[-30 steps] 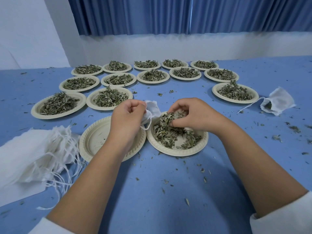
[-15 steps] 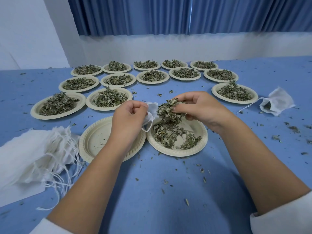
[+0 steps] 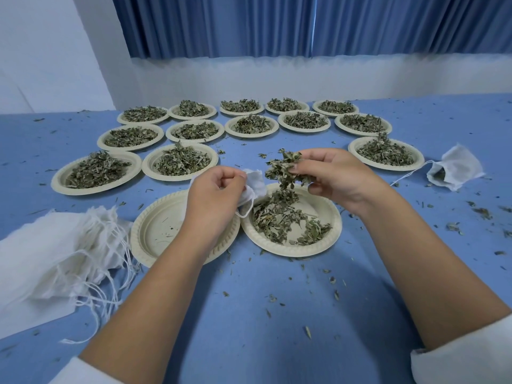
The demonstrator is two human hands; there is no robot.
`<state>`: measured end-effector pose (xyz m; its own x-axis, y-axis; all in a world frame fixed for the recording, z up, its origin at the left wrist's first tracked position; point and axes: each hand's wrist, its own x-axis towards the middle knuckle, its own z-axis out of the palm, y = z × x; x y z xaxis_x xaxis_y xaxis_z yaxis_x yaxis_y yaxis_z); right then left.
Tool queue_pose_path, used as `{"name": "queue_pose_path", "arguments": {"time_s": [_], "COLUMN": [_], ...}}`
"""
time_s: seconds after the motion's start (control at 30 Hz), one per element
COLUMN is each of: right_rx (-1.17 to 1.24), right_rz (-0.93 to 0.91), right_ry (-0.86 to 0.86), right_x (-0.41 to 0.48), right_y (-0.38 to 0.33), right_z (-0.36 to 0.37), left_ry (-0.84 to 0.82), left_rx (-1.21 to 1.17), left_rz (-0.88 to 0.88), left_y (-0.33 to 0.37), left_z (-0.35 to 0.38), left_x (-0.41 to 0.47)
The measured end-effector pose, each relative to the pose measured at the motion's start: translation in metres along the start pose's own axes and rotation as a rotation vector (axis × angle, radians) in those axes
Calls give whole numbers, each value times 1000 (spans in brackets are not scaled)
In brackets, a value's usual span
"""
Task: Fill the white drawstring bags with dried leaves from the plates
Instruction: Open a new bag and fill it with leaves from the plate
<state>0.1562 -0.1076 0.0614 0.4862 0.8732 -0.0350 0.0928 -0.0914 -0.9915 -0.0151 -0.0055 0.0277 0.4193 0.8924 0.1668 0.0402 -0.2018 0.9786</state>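
Table (image 3: pixel 249 328): blue, strewn with leaf crumbs; it carries everything within arm's reach of the person.
Spare bags (image 3: pixel 41 259): a flat white heap at the near left with strings trailing, beside the left arm so that one can be picked up easily.
Full plates (image 3: pixel 146 166): rows of them fanned across the far side, each heaped, likely stock for later bags.
Empty plate (image 3: pixel 158 231): under the left wrist, holding only crumbs; it looks used up.
Near plate (image 3: pixel 321 206): touching the empty one and about half bare. Both hands work right above it, so spills land back in it.
Filled bag (image 3: pixel 454 170): lying on its side far right with its mouth loose and dark leaf inside, probably set aside there as done.
Left hand (image 3: pixel 214 198): fingers curled, pinching the bag's rim to hold it up over the near plate's left edge.
Right hand (image 3: pixel 332 176): fingertips bunched round a pinch of leaves, raised level with the bag's mouth and just beside it.
Bag (image 3: pixel 256 181): small and white, its string looping down; how wide the mouth gapes I cannot tell.
Leaves (image 3: pixel 285 167): a loose clump, some bits hanging or dropping toward the plate; none seen entering the bag yet.
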Motion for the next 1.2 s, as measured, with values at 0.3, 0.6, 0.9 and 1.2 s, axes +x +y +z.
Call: {"name": "queue_pose_path", "arguments": {"time_s": [0.3,0.6,0.9,1.2], "right_rx": [19,-326,-569,-582], "right_rz": [37,-119,-335,-431], "right_ry": [-36,76,44,-12], "right_x": [8,5,-5,-5], "right_y": [17,22,19,20], "right_z": [16,26,35,32], "left_ry": [-82,-59,-62,-75], "left_rx": [-21,-51,-121,-93], "left_rz": [-9,-52,-66,-33], "left_y": [2,6,12,11], "left_z": [7,8,10,11], "left_x": [-5,-8,-12,-13]}}
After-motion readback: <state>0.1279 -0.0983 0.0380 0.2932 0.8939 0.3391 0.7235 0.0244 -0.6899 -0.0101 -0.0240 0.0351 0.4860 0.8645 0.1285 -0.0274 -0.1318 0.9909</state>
